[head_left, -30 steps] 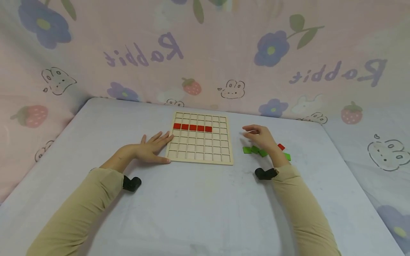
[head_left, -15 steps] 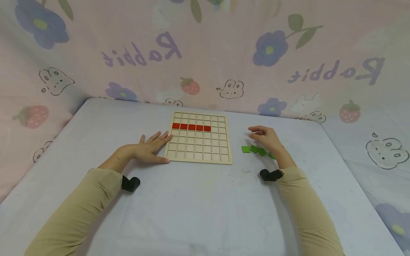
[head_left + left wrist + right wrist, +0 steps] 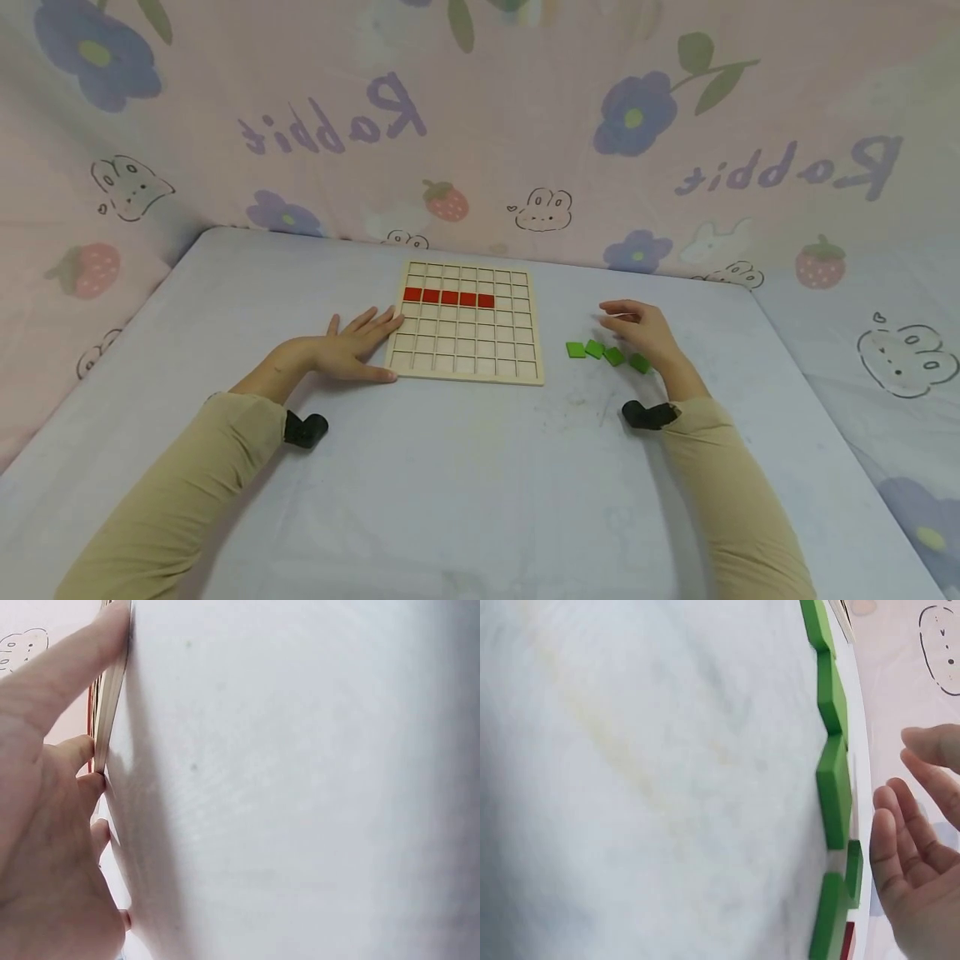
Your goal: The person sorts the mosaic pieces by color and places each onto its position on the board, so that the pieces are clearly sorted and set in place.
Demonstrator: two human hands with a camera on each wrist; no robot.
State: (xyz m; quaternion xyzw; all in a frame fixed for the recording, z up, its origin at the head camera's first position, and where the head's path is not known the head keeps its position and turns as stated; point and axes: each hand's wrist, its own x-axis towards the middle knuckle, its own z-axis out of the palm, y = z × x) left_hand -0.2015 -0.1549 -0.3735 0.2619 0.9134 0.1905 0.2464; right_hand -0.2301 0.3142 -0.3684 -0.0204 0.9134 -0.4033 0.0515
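A square wooden grid board (image 3: 465, 381) lies on the table, with several red tiles (image 3: 450, 297) in a row across its upper part, starting from the left column. My left hand (image 3: 348, 348) spreads its fingers along the board's left side; thumb and fingertips touch its edge in the left wrist view (image 3: 112, 697). Over the table to the right, my right hand (image 3: 641, 329) hangs with loosely bent fingers and nothing between them. Just left of and below it lie several green tiles (image 3: 575, 350). The right wrist view shows another red tile (image 3: 847, 941), which the right hand and wrist hide in the head view.
A white cloth covers the table (image 3: 480, 483). Behind it stands a printed curtain (image 3: 480, 125) with rabbits, flowers and strawberries. A black wrist mount (image 3: 306, 430) sits at the left cuff and another black mount (image 3: 648, 415) at the right.
My right hand has moved right and slightly nearer, now covering the red tile and a green tile seen a second ago. The left hand and board stay put.
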